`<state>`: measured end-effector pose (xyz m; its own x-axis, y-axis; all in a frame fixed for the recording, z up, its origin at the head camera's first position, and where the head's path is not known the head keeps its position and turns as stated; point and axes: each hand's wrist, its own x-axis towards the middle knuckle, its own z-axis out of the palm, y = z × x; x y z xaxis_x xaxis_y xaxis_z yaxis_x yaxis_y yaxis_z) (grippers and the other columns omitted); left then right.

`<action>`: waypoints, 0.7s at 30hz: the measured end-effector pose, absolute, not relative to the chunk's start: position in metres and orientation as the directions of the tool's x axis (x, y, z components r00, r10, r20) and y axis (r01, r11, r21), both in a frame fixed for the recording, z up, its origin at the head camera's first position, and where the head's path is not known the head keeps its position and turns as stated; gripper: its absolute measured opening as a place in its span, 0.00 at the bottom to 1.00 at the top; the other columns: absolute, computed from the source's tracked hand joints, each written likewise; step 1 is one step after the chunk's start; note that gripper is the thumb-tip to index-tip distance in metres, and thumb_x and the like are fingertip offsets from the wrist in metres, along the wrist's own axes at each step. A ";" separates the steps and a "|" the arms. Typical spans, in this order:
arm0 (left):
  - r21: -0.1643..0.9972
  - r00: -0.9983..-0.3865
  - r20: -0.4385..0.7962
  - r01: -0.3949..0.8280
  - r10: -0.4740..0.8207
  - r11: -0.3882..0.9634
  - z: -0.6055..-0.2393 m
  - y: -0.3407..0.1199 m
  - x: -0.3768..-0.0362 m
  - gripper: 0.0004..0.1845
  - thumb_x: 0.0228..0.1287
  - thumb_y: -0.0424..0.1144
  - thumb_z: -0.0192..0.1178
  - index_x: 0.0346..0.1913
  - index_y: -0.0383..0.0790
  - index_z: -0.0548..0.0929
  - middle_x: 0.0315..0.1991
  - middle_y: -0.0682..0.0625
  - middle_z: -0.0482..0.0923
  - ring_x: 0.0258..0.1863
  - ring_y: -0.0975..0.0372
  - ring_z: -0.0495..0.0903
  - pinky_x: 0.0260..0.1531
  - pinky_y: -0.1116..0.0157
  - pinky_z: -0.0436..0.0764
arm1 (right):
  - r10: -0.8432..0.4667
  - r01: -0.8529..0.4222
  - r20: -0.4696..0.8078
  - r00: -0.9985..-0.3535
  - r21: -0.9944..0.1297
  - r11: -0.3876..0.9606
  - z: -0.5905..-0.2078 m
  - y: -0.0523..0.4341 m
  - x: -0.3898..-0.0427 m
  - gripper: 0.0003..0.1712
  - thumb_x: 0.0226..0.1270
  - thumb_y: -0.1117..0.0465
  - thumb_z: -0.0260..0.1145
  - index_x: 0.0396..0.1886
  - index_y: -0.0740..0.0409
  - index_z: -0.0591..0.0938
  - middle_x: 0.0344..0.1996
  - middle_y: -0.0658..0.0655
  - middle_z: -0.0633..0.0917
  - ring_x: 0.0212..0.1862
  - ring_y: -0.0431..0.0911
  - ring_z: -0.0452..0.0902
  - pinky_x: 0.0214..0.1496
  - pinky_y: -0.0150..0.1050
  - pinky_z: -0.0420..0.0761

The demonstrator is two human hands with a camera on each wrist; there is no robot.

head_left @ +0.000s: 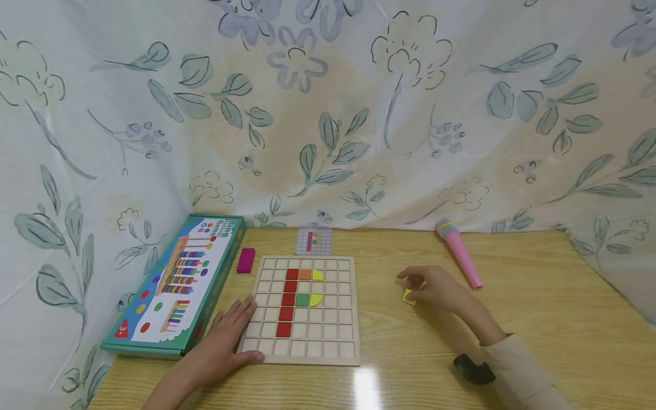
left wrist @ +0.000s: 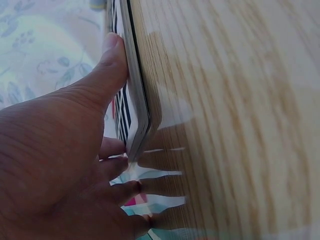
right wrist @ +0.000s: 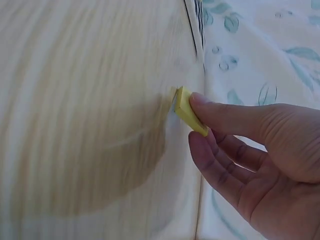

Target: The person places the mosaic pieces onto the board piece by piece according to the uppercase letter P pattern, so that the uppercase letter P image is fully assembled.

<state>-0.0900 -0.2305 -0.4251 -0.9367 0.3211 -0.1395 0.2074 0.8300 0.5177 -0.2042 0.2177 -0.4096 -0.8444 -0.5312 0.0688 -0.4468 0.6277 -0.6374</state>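
A wooden grid board [head_left: 307,360] lies on the table, with a column of several red squares [head_left: 285,314], an orange square [head_left: 304,275], a green square [head_left: 303,300] and two rounded yellow pieces [head_left: 316,300] in its cells. My left hand [head_left: 220,347] rests along the board's left side, fingers extended, thumb at the front edge. To the right of the board, my right hand [head_left: 435,287] pinches a small yellow piece [right wrist: 186,110] between thumb and fingers. That piece stands tilted close over the tabletop in the right wrist view.
At the left lies a green game box [head_left: 179,285], with a magenta block [head_left: 246,260] beside it. A small pattern card [head_left: 314,242] sits behind the board. A pink toy microphone [head_left: 463,256] lies at the back right. A black object [head_left: 474,369] shows beside the right sleeve.
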 end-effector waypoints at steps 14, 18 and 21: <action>0.512 -0.938 -0.143 0.202 0.315 0.835 -0.427 -0.232 -0.090 0.55 0.54 0.64 0.66 0.76 0.33 0.56 0.77 0.40 0.49 0.75 0.40 0.45 0.68 0.35 0.44 | -0.618 -0.523 0.094 -0.780 -0.639 0.563 -0.400 0.146 -0.217 0.18 0.55 0.75 0.72 0.47 0.66 0.84 0.29 0.52 0.83 0.35 0.42 0.78 0.36 0.34 0.80; 0.512 -0.938 -0.143 0.202 0.315 0.835 -0.427 -0.231 -0.090 0.55 0.54 0.64 0.66 0.76 0.33 0.56 0.77 0.40 0.48 0.75 0.40 0.45 0.68 0.35 0.44 | -0.607 -0.509 0.082 -0.790 -0.639 0.577 -0.401 0.121 -0.220 0.16 0.57 0.72 0.72 0.47 0.63 0.84 0.30 0.49 0.82 0.36 0.41 0.77 0.38 0.34 0.80; 0.515 -0.939 -0.143 0.201 0.314 0.834 -0.427 -0.230 -0.091 0.55 0.54 0.63 0.66 0.76 0.33 0.56 0.77 0.40 0.48 0.75 0.40 0.45 0.68 0.35 0.44 | -0.595 -0.488 0.073 -0.800 -0.656 0.575 -0.404 0.103 -0.221 0.16 0.58 0.69 0.72 0.48 0.61 0.85 0.30 0.47 0.82 0.36 0.41 0.76 0.40 0.34 0.80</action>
